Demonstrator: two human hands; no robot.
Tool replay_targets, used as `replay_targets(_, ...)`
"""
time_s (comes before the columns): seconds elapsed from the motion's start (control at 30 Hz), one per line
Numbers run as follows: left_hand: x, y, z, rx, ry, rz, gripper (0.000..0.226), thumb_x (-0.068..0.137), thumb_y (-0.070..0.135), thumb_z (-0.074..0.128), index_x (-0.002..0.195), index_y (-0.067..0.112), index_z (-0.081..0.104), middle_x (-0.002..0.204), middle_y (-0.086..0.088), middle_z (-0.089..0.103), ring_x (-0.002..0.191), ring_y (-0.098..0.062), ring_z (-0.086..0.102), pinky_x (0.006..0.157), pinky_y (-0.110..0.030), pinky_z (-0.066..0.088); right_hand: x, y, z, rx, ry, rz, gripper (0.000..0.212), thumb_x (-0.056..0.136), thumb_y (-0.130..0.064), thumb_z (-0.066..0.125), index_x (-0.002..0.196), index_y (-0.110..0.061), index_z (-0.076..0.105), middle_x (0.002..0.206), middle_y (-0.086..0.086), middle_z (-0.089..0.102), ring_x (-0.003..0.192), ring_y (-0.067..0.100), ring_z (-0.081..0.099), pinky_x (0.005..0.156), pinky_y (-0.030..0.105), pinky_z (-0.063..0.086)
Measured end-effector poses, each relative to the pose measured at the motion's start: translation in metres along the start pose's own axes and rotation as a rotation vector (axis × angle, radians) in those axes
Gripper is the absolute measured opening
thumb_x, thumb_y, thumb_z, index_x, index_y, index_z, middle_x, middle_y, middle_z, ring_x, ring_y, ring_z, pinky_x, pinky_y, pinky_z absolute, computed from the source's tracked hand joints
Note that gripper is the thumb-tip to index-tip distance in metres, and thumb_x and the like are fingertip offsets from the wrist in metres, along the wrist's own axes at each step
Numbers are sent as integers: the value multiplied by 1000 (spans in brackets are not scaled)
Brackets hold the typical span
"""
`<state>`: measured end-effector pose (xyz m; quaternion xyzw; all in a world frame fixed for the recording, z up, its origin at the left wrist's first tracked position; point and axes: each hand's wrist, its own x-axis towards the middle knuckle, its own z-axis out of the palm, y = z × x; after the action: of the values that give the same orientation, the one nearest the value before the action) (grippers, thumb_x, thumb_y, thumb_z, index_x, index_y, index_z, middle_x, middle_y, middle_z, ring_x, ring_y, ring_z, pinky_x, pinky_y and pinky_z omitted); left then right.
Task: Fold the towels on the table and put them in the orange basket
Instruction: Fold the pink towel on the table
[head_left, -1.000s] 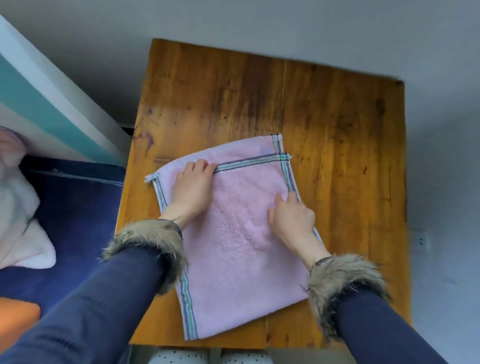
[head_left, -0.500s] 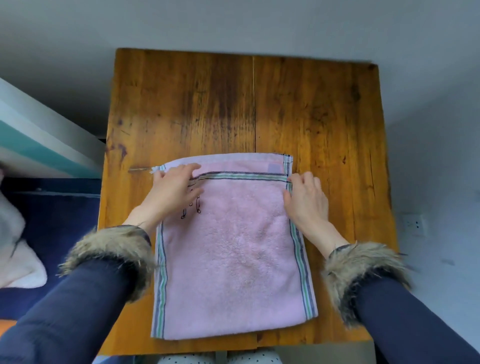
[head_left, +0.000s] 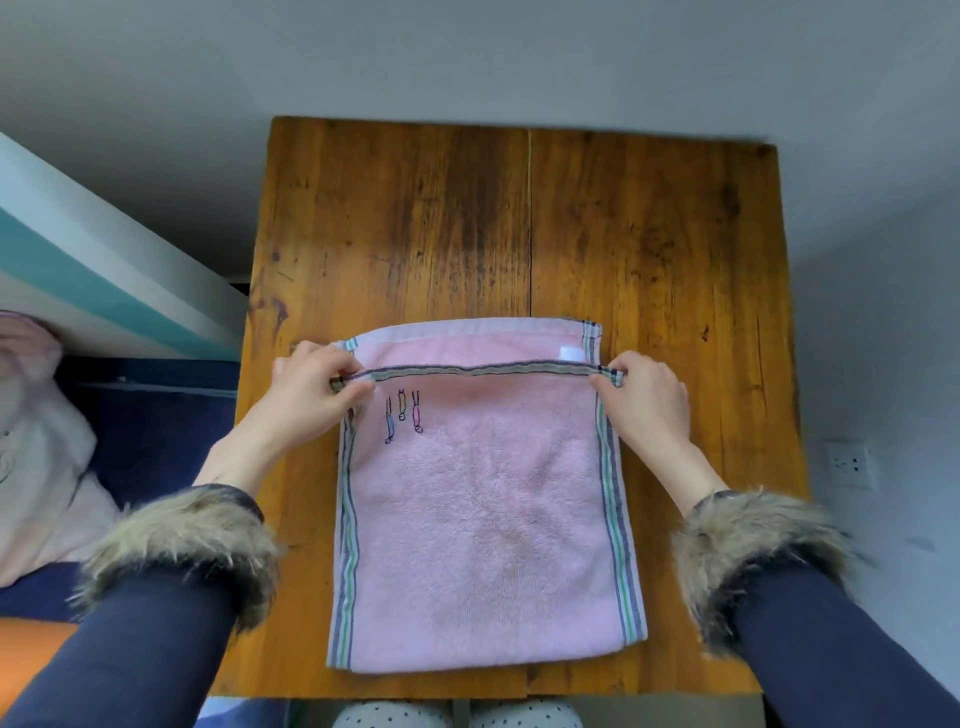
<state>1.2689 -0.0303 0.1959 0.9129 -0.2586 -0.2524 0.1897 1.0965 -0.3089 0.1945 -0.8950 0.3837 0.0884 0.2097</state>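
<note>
A pink towel lies on the near half of a wooden table, its near edge just short of the table's near edge and its far edge about midway across the surface. The upper layer's striped hem runs crosswise just short of the far edge of the layer beneath, stretched taut between the two hands. The left hand pinches the hem's left corner between thumb and curled fingers; the right hand pinches the right corner in the same manner. Both hands lie at the towel's far corners, one at each side border, with the body of the towel extending toward the near edge between the fur-cuffed sleeves. Three small embroidered figures appear beside the left hand; their detail is too fine to read. A white tag shows on the lower layer near the right hand. An orange form at the left edge of the view, beyond the table's near left corner, is cut off and cannot be identified. A pale fabric mass farther left is likewise cropped.
</note>
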Motion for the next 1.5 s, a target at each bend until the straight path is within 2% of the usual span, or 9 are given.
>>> replay_targets(0.1, -12, 10, -17, -309, -12, -46, 14, 88, 31, 61, 82, 18, 63, 87, 0, 65, 87, -22, 60, 73, -40, 48, -12, -8, -19, 197, -34, -1, 23, 94, -25, 52, 108, -10, 62, 86, 4, 66, 77, 23, 61, 67, 36, 52)
replay_targets(0.2, -19, 16, -33, -417, -25, -66, 11, 87, 29, 63, 83, 19, 67, 90, 1, 67, 85, -17, 63, 73, -39, 52, -15, -16, -37, 323, -46, -55, 20, 94, -20, 52, 108, -11, 63, 91, -2, 62, 81, 21, 60, 64, 22, 46)
replay_targets(0.3, -13, 15, -41, -444, 18, -70, 8, 87, 26, 62, 84, 20, 66, 87, 4, 66, 81, -10, 62, 69, -28, 50, -3, -21, -39, 406, -28, -80, 15, 93, -20, 54, 101, -12, 65, 90, -2, 62, 83, 15, 58, 68, 23, 46)
replay_targets(0.57, 47, -25, 8, -172, 139, -110, 10, 89, 19, 60, 93, 12, 66, 99, -3, 55, 99, -23, 51, 85, -31, 37, 62, -5, 13, 313, 8, -42, 19, 92, -16, 57, 104, -3, 65, 113, 12, 56, 107, 25, 50, 86, 27, 36)
replay_targets(0.77, 62, -23, 20, -184, 36, -100, 7, 87, 21, 63, 84, 14, 62, 95, -4, 53, 90, -19, 50, 81, -32, 38, 73, 1, 23, 317, -68, -55, 19, 92, -20, 57, 100, -6, 66, 100, 8, 64, 91, 18, 53, 76, 27, 38)
replay_targets(1.03, 56, -19, 18, 25, -142, -34, 23, 88, 37, 59, 79, 17, 56, 107, 3, 44, 105, -21, 31, 91, -37, 28, 62, 5, 4, 462, -79, 37, 13, 90, -18, 59, 93, -11, 69, 88, -2, 64, 85, 14, 60, 77, 32, 49)
replay_targets(1.2, 47, -13, 28, 102, -184, 46, 25, 88, 39, 58, 78, 18, 48, 97, 6, 46, 100, -24, 33, 80, -34, 26, 46, 9, 1, 485, -28, 56, 12, 89, -17, 60, 93, -11, 70, 87, -2, 64, 86, 14, 58, 78, 30, 48)
replay_targets(1.33, 28, -9, 27, -166, -112, 12, 27, 85, 32, 64, 67, 20, 49, 73, 6, 49, 81, -18, 43, 67, -31, 31, 29, 10, -1, 516, 22, 83, 14, 88, -16, 61, 97, -9, 70, 90, 0, 64, 88, 15, 58, 80, 29, 46)
replay_targets(1.5, -3, -3, -16, -492, 71, -78, 7, 86, 20, 65, 86, 13, 68, 83, 5, 64, 75, -5, 55, 63, -11, 41, 2, 8, -30, 632, 29, 107, 8, 88, -14, 60, 92, -12, 67, 87, 2, 65, 82, 13, 58, 72, 25, 46)
